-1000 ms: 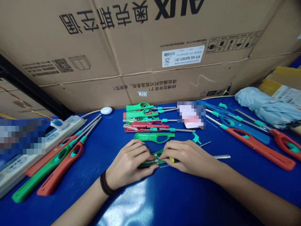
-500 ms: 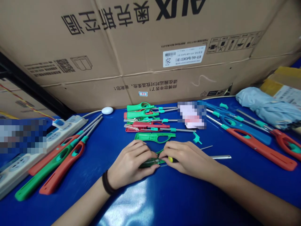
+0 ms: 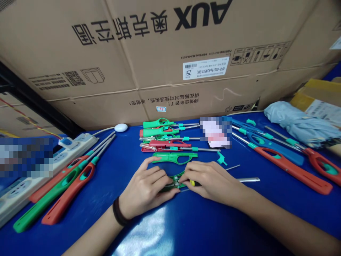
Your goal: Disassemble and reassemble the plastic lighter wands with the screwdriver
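I see left hand [image 3: 145, 188] fingers clamping the lighter [image 3: 174, 179], right hand [image 3: 211, 179] fingers gripping a screwdriver [image 3: 193, 183], with blue worktop [image 3: 186, 227] stretching toward me.

Centre front on the table [image 3: 186, 227]: left hand [image 3: 144, 192] on a lighter body [image 3: 173, 182], right hand [image 3: 213, 181] beside, tool [image 3: 193, 183] in it. Just behind, lighter parts [image 3: 167, 137] heaped. Far left, a power strip [image 3: 16, 193], three lighters [image 3: 61, 188] beside. Right, more lighters [image 3: 279, 160], then an umbrella [image 3: 301, 124]. Behind all, a cardboard box [image 3: 160, 53].
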### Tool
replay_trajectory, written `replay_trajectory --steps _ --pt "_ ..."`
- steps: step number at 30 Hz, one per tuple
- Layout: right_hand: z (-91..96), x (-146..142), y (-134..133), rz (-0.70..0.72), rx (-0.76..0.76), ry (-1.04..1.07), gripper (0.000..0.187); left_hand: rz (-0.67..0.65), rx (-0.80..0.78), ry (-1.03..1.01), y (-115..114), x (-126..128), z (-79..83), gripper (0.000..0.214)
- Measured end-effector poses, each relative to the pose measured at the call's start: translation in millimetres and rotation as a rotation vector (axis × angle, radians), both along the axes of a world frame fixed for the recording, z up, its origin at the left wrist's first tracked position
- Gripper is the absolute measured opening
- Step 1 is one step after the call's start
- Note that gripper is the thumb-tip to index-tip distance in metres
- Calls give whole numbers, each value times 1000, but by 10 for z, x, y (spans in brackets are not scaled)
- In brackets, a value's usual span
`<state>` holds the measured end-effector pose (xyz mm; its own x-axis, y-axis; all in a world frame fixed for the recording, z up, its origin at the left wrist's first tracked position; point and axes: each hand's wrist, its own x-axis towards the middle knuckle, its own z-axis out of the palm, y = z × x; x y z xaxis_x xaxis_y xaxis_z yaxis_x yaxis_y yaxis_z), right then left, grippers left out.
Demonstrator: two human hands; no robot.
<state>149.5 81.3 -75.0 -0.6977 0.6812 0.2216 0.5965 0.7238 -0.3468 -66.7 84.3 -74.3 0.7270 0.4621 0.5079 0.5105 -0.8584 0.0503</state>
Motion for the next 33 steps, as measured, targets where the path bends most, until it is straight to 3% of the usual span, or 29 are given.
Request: replay_trajectory --steps 4,10,16,22,28,33 --pt "22 75 10 9 164 13 20 26 -22 -23 27 -9 3 16" --pt "156 355 138 -281 365 185 25 31 -67 -44 58 -49 -4 19" --pt "146 394 176 -213 221 188 23 -38 -126 -14 4 50 -9 31" --pt "175 277 102 -147 27 98 13 39 -277 -50 10 132 -62 27" --pt "122 189 63 -155 -56 51 9 18 -294 -68 20 61 -94 36" --pt "47 145 74 -173 -69 45 9 -9 -287 -101 39 32 -154 24"
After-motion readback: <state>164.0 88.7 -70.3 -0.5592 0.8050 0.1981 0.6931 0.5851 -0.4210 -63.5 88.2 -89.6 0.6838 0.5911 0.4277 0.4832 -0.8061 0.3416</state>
